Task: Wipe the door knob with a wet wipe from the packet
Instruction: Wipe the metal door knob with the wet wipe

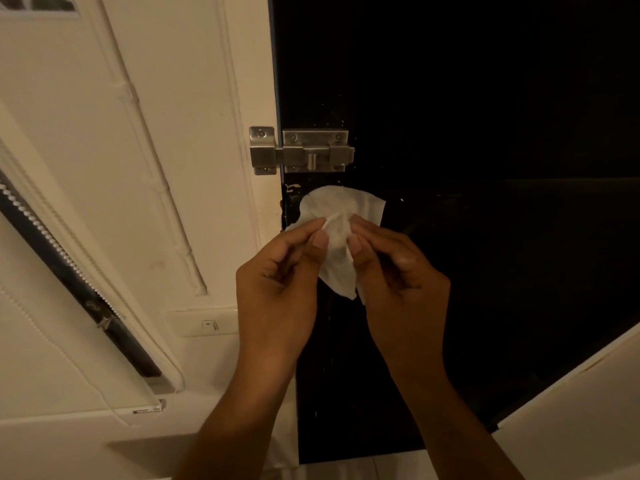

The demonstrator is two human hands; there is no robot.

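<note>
A white wet wipe [337, 233] hangs crumpled in front of the dark door [467, 116], just below the metal slide bolt [304, 152]. My left hand [280, 275] pinches its left side between thumb and fingers. My right hand [394, 271] pinches its right side, thumb close to the left thumb. The wipe and both hands cover the part of the door where a knob could be; I cannot see the knob. No packet is in view.
The cream door frame [256, 81] and wall lie to the left, with a conduit pipe [156, 168] running down it. A window blind [52, 244] slants at lower left. A white switch plate [207, 323] sits by my left wrist. A pale surface [588, 410] fills the lower right.
</note>
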